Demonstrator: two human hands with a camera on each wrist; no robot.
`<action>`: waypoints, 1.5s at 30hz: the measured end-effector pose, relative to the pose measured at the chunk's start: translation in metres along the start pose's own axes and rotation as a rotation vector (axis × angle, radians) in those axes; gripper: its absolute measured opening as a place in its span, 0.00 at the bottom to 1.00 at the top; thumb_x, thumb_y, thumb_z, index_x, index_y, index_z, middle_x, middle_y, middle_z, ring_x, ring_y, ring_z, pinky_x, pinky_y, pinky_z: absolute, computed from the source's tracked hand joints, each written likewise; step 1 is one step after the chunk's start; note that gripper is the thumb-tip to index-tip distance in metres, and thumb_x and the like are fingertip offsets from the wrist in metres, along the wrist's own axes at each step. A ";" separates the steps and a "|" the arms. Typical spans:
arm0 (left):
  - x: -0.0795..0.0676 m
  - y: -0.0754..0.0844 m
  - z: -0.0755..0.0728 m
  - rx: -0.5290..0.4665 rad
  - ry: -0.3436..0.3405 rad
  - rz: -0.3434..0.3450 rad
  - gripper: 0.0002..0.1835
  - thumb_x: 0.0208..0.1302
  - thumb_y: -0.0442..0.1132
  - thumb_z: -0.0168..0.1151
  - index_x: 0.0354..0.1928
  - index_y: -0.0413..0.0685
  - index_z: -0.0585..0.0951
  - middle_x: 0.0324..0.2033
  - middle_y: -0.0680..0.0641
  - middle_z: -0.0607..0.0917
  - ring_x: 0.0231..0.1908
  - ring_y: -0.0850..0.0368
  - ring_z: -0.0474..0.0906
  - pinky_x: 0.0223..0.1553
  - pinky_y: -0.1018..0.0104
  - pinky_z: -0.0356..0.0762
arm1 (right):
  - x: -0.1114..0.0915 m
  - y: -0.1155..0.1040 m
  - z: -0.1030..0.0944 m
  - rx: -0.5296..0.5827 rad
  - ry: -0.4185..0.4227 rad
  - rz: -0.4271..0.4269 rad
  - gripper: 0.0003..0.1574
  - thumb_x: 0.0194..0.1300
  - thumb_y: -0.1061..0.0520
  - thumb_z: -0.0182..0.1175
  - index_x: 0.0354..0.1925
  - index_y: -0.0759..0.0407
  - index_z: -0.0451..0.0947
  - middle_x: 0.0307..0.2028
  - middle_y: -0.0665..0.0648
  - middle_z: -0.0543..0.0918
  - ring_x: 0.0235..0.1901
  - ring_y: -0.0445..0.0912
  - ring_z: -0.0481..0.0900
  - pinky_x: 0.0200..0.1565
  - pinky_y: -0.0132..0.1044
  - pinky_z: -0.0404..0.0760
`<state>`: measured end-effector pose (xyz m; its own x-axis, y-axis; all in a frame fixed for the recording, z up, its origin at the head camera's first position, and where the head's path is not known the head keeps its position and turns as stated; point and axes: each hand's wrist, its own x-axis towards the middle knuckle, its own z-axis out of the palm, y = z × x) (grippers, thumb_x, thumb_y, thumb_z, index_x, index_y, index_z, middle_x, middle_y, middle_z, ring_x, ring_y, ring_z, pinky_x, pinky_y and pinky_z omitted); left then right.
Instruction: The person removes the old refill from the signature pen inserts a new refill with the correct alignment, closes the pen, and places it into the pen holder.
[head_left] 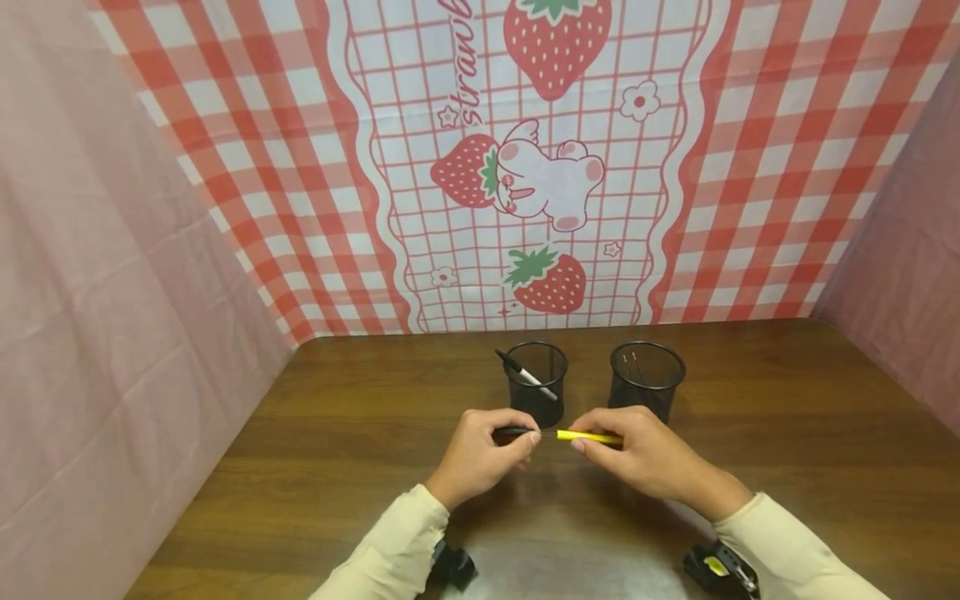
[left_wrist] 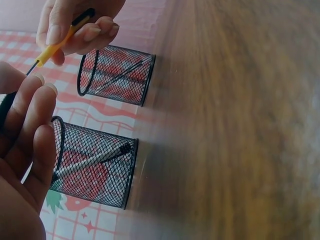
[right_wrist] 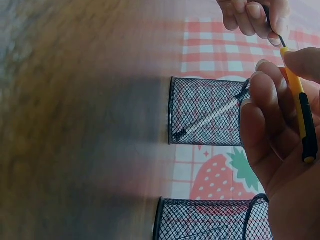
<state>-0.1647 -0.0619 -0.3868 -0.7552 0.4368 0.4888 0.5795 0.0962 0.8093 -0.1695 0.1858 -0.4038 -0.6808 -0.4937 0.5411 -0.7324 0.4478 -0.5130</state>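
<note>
My right hand [head_left: 648, 457] pinches a slim yellow screwdriver handle [head_left: 585, 436] between thumb and fingers. Its black rear end [right_wrist: 306, 125] lies toward the palm in the right wrist view. Facing it, my left hand [head_left: 478, 450] grips a slim black piece [head_left: 512, 431], partly covered by the fingers. A thin metal shaft [left_wrist: 32, 68] bridges the short gap between the two hands. Just beyond the left hand stands a black mesh cup [head_left: 542, 408] with a black-and-white marker [head_left: 527, 377] leaning in it. Another mesh cup [head_left: 647, 398], behind the right hand, contains thin rods [head_left: 634, 364].
A brown wooden table [head_left: 337, 433] lies under the hands. Behind it hangs a red-and-white strawberry cloth [head_left: 525, 208], and pink cloth [head_left: 112, 292] lines the sides. Dark wrist devices show at the left cuff [head_left: 452, 567] and right cuff [head_left: 720, 571].
</note>
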 end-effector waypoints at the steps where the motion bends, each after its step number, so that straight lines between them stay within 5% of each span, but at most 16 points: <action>1: 0.000 0.000 0.000 -0.002 0.004 0.001 0.02 0.63 0.24 0.63 0.34 0.32 0.84 0.20 0.40 0.83 0.18 0.52 0.82 0.22 0.60 0.85 | 0.000 0.000 0.000 0.000 0.001 0.002 0.07 0.63 0.59 0.70 0.40 0.49 0.85 0.28 0.36 0.80 0.25 0.33 0.75 0.26 0.30 0.77; 17: 0.000 -0.002 -0.001 0.005 0.037 0.006 0.02 0.63 0.25 0.63 0.34 0.33 0.84 0.19 0.43 0.83 0.18 0.59 0.80 0.22 0.61 0.85 | 0.000 0.003 -0.001 0.053 -0.018 0.004 0.10 0.65 0.62 0.67 0.44 0.50 0.85 0.28 0.45 0.84 0.23 0.33 0.77 0.24 0.31 0.79; 36: 0.000 -0.002 0.000 0.020 0.060 0.004 0.02 0.61 0.24 0.64 0.33 0.34 0.85 0.19 0.44 0.83 0.18 0.61 0.80 0.21 0.60 0.85 | -0.001 0.001 -0.006 -0.019 0.016 -0.004 0.09 0.64 0.61 0.69 0.40 0.47 0.84 0.27 0.38 0.80 0.24 0.32 0.74 0.25 0.29 0.76; 45: -0.001 -0.003 -0.001 0.000 0.066 -0.009 0.02 0.63 0.24 0.64 0.34 0.32 0.84 0.21 0.37 0.83 0.19 0.55 0.82 0.22 0.52 0.85 | 0.000 0.002 -0.009 -0.028 -0.011 0.022 0.11 0.64 0.60 0.69 0.40 0.43 0.84 0.27 0.37 0.80 0.25 0.33 0.74 0.26 0.30 0.77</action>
<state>-0.1660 -0.0636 -0.3898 -0.7786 0.3764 0.5021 0.5730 0.1002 0.8134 -0.1712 0.1932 -0.3989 -0.6965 -0.4914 0.5228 -0.7175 0.4794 -0.5053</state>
